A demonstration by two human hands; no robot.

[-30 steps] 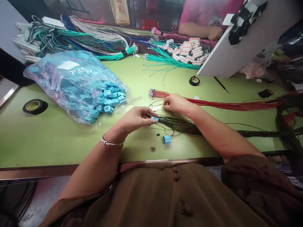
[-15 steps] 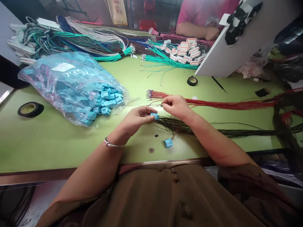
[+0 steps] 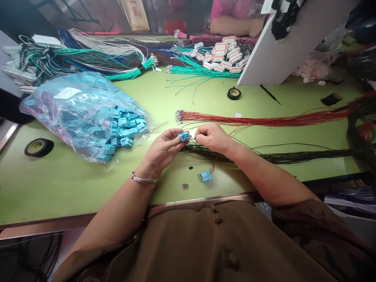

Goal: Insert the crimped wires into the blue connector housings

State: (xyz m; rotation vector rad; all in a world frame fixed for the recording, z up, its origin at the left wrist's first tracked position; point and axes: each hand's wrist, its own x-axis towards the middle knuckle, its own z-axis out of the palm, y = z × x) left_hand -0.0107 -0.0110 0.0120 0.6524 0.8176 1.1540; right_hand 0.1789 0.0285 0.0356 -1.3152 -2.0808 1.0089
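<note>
Centrally, boxy blue plastic connector (image 3: 184,136) in left hand (image 3: 164,149)

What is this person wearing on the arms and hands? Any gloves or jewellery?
No gloves: both hands are bare, and so are the forearms. The left hand has a thin silver bangle round the wrist. The right hand shows no ring, watch or band. Higher up, loose brown sleeves of the same brown garment cover the upper arms near the elbows.
</note>
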